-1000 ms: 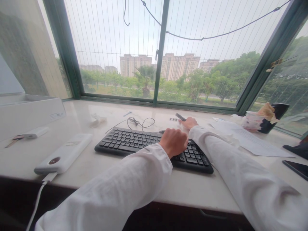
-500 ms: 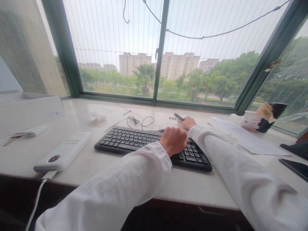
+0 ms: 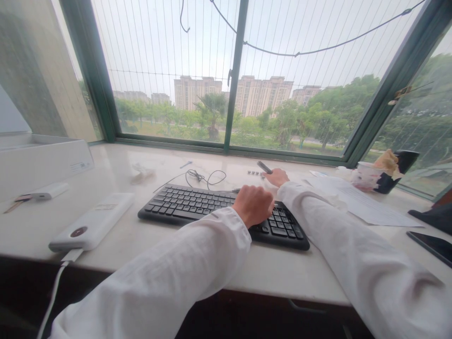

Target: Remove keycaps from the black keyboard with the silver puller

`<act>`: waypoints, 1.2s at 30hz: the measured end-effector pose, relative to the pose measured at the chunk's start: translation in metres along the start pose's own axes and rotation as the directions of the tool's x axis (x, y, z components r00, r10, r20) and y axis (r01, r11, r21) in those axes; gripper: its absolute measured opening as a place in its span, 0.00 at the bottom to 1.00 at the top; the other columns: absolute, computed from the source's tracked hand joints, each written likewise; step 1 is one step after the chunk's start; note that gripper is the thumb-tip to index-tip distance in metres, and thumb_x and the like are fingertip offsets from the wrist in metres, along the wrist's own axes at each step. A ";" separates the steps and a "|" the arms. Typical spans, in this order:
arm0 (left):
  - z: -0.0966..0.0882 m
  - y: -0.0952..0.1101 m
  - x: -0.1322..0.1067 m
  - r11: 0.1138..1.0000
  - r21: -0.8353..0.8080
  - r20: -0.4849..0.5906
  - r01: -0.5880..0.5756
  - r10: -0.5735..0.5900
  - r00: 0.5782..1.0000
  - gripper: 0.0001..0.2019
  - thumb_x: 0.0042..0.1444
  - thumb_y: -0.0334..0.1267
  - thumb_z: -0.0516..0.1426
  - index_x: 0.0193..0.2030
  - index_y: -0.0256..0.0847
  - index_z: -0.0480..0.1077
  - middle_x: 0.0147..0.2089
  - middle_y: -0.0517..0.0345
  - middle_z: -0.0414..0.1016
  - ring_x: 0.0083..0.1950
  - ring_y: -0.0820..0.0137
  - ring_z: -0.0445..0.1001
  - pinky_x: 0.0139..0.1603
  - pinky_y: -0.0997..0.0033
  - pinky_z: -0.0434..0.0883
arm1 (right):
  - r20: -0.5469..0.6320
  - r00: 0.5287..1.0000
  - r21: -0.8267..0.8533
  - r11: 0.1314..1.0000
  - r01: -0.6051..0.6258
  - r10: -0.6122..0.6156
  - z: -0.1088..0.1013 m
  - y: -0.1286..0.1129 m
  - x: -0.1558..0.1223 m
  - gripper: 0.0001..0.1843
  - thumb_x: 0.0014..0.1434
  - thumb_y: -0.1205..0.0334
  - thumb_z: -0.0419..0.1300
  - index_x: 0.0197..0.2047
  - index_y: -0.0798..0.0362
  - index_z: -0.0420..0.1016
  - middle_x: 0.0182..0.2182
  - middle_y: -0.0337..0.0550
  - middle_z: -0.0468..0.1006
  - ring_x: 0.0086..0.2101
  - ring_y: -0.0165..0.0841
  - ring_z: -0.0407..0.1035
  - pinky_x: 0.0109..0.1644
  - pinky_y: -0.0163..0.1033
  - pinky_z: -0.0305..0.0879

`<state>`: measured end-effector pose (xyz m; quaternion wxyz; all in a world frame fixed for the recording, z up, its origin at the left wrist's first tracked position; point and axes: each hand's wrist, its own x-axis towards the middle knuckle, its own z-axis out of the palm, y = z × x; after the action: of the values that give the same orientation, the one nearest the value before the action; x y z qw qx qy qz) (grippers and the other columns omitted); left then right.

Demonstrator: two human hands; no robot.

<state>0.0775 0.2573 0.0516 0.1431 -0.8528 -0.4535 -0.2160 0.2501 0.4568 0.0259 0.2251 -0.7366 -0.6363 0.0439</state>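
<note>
A black keyboard (image 3: 190, 203) lies on the pale tabletop, its right part crossed by my arms. My left hand (image 3: 253, 205) is curled closed over the right half of the keys; its fingertips are hidden beneath it, so what they hold cannot be seen. Beyond the keyboard's back edge, my right hand (image 3: 278, 177) grips a dark, slim, stick-like tool (image 3: 263, 166) pointing up and to the left. Small dark pieces (image 3: 253, 173), like loose keycaps, sit in a row just left of the right hand, close under the tool.
A coiled black cable (image 3: 197, 176) lies behind the keyboard. To the left are a white power bank (image 3: 93, 221) with a plugged cable and a white box (image 3: 45, 157). On the right are paper sheets (image 3: 360, 200), a cup (image 3: 367, 176) and a phone (image 3: 432, 245). A window stands behind.
The tool in my right hand has risen slightly, showing more of the small pieces beneath it. My left hand stays closed over the keys. The whole view has shifted a little.
</note>
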 end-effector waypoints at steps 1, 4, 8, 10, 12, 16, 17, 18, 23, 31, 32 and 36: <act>-0.001 0.000 0.000 1.000 0.001 0.009 0.005 -0.005 1.000 0.18 0.63 0.40 0.49 0.33 0.36 0.78 0.31 0.44 0.78 0.37 0.57 0.79 0.35 0.63 0.71 | -0.012 1.000 0.013 1.000 0.008 -0.008 -0.004 0.000 0.000 0.27 0.57 0.42 0.58 0.45 0.58 0.79 0.45 0.61 0.78 0.48 0.50 0.72 0.49 0.45 0.66; -0.002 -0.001 -0.001 1.000 0.014 0.030 0.018 -0.018 0.999 0.19 0.64 0.40 0.48 0.34 0.36 0.78 0.32 0.43 0.78 0.38 0.58 0.79 0.36 0.63 0.71 | -0.044 0.998 0.072 0.996 0.048 -0.045 -0.020 0.003 -0.004 0.25 0.59 0.43 0.57 0.44 0.56 0.79 0.42 0.58 0.79 0.48 0.48 0.71 0.49 0.43 0.64; -0.003 -0.003 -0.001 0.999 0.035 0.037 0.032 -0.033 0.999 0.19 0.65 0.42 0.48 0.35 0.36 0.79 0.32 0.44 0.78 0.37 0.58 0.79 0.36 0.63 0.70 | -0.050 0.992 0.194 0.973 0.122 -0.114 -0.045 0.014 -0.019 0.21 0.60 0.46 0.56 0.43 0.55 0.78 0.35 0.49 0.78 0.39 0.40 0.71 0.42 0.39 0.63; -0.004 -0.003 -0.001 0.999 0.032 0.039 0.033 -0.034 0.999 0.20 0.65 0.42 0.48 0.35 0.36 0.78 0.32 0.44 0.78 0.36 0.58 0.78 0.35 0.64 0.70 | -0.036 0.988 0.267 0.951 0.156 -0.152 -0.056 0.022 -0.033 0.22 0.62 0.46 0.54 0.43 0.56 0.77 0.30 0.46 0.76 0.32 0.35 0.69 0.37 0.37 0.62; -0.004 -0.002 -0.002 1.000 0.003 0.048 0.017 -0.017 0.999 0.20 0.65 0.43 0.48 0.35 0.37 0.78 0.32 0.46 0.78 0.35 0.60 0.78 0.35 0.64 0.69 | -0.027 0.979 0.403 0.894 0.197 -0.204 -0.065 0.031 -0.049 0.24 0.64 0.45 0.50 0.42 0.57 0.76 0.26 0.43 0.72 0.27 0.31 0.65 0.34 0.36 0.61; -0.004 0.008 -0.005 0.979 -0.162 0.063 -0.123 0.134 0.989 0.19 0.64 0.50 0.50 0.40 0.41 0.77 0.37 0.52 0.78 0.38 0.63 0.76 0.37 0.66 0.69 | -0.060 0.958 0.792 0.571 0.216 -0.279 -0.080 0.054 -0.081 0.23 0.60 0.42 0.56 0.29 0.56 0.72 0.28 0.43 0.71 0.28 0.29 0.64 0.35 0.35 0.61; -0.004 0.012 -0.006 0.965 -0.200 0.062 -0.168 0.184 0.981 0.20 0.63 0.53 0.51 0.43 0.41 0.76 0.38 0.52 0.78 0.41 0.63 0.76 0.39 0.66 0.69 | -0.081 0.957 0.820 0.527 0.223 -0.279 -0.083 0.059 -0.088 0.23 0.60 0.42 0.57 0.27 0.56 0.70 0.28 0.42 0.71 0.28 0.28 0.62 0.34 0.34 0.60; -0.004 0.015 -0.008 0.952 -0.225 0.062 -0.206 0.226 0.972 0.22 0.62 0.57 0.52 0.47 0.42 0.75 0.41 0.52 0.77 0.43 0.62 0.75 0.42 0.65 0.70 | -0.090 0.955 0.834 0.502 0.228 -0.284 -0.086 0.064 -0.093 0.24 0.60 0.42 0.57 0.26 0.55 0.69 0.26 0.41 0.69 0.26 0.27 0.60 0.31 0.33 0.58; 0.000 0.021 -0.012 0.931 -0.231 0.116 -0.282 0.314 0.942 0.48 0.48 0.73 0.53 0.66 0.36 0.60 0.59 0.42 0.68 0.57 0.54 0.68 0.60 0.55 0.64 | -0.035 0.940 0.864 0.462 0.200 -0.340 -0.098 0.071 -0.118 0.27 0.59 0.37 0.56 0.24 0.54 0.65 0.18 0.34 0.61 0.19 0.24 0.54 0.23 0.33 0.49; 0.006 0.019 -0.009 0.961 -0.172 0.240 -0.214 0.252 0.937 0.50 0.48 0.73 0.52 0.69 0.37 0.55 0.65 0.39 0.63 0.63 0.50 0.64 0.63 0.50 0.59 | 0.111 0.757 0.735 0.566 0.374 -0.644 -0.098 0.056 -0.149 0.27 0.58 0.37 0.58 0.27 0.54 0.69 0.15 0.35 0.69 0.17 0.25 0.61 0.22 0.32 0.54; 0.006 0.020 -0.008 0.964 -0.164 0.248 -0.208 0.245 0.937 0.49 0.48 0.73 0.53 0.67 0.37 0.57 0.63 0.39 0.65 0.62 0.50 0.64 0.63 0.50 0.60 | 0.119 0.739 0.720 0.570 0.395 -0.663 -0.097 0.056 -0.151 0.25 0.58 0.38 0.59 0.27 0.54 0.69 0.15 0.35 0.69 0.17 0.25 0.62 0.22 0.32 0.55; 0.005 0.022 -0.004 0.975 -0.113 0.265 -0.190 0.214 0.940 0.46 0.48 0.71 0.53 0.64 0.36 0.61 0.59 0.41 0.69 0.58 0.51 0.67 0.60 0.52 0.62 | 0.072 0.766 0.632 0.623 0.461 -0.639 -0.092 0.054 -0.155 0.22 0.60 0.48 0.58 0.22 0.54 0.67 0.13 0.35 0.68 0.16 0.25 0.63 0.21 0.31 0.56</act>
<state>0.0950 0.2444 0.0443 0.0631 -0.9218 -0.3695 -0.0988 0.3034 0.2784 0.0526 0.3449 -0.3830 -0.8130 0.2708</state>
